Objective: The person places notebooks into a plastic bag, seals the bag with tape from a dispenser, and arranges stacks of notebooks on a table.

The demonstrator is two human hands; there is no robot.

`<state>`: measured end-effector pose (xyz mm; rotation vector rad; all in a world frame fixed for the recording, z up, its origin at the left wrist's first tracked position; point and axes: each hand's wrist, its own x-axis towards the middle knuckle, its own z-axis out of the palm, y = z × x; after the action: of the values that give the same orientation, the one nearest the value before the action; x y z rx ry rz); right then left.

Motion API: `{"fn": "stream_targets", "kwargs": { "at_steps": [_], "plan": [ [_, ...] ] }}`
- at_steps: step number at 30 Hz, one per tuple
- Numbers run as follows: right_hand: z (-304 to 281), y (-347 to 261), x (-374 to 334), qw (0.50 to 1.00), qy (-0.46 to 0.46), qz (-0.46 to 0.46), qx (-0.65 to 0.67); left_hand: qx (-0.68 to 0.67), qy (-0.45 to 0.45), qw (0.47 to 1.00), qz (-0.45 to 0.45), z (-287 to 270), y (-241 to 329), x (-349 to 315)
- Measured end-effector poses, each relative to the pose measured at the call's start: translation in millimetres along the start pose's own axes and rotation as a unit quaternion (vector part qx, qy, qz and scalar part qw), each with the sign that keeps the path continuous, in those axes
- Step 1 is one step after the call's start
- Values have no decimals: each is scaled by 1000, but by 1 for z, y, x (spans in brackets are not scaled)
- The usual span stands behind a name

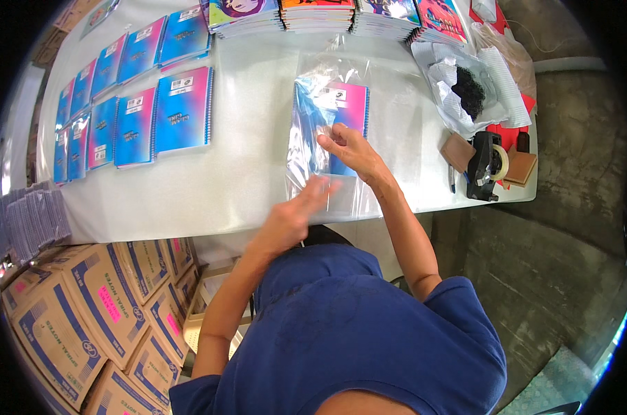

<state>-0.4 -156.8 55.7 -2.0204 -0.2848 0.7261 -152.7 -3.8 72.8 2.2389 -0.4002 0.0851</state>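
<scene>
In front of me on the table lies a blue and pink spiral notebook (349,105) with clear plastic wrap (305,149) around and over it. The wrap reaches past the notebook on the near and far sides, creased and shiny at its left. My right hand (358,155) rests over the notebook's lower half, fingers curled, with thumb and forefinger closed on the wrap. Nearer the table edge, my left hand (293,211) is smeared by motion beside the wrap's near end, its fingers pointing toward the right hand. Whether it grips the film cannot be made out.
Several blue and pink notebooks (182,111) lie in two rows at left. Stacks of colourful notebooks (313,17) stand at the far edge. At right are a tape dispenser (481,166), a pen (452,178) and crumpled white paper (441,76) holding black material. Cardboard boxes (106,297) are piled lower left.
</scene>
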Motion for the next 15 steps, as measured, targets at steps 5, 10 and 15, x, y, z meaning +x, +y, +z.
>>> {"fn": "stream_targets", "kwargs": {
  "at_steps": [5,10,15],
  "plan": [
    [15,25,4,985,115,-59,118,-57,-145,987,-28,-1,-21,7],
    [25,20,8,981,176,5,86,-47,171,973,-151,-4,-36,83],
    [24,13,11,984,160,65,37,43,59,945,-318,28,-72,128]
  ]
}}
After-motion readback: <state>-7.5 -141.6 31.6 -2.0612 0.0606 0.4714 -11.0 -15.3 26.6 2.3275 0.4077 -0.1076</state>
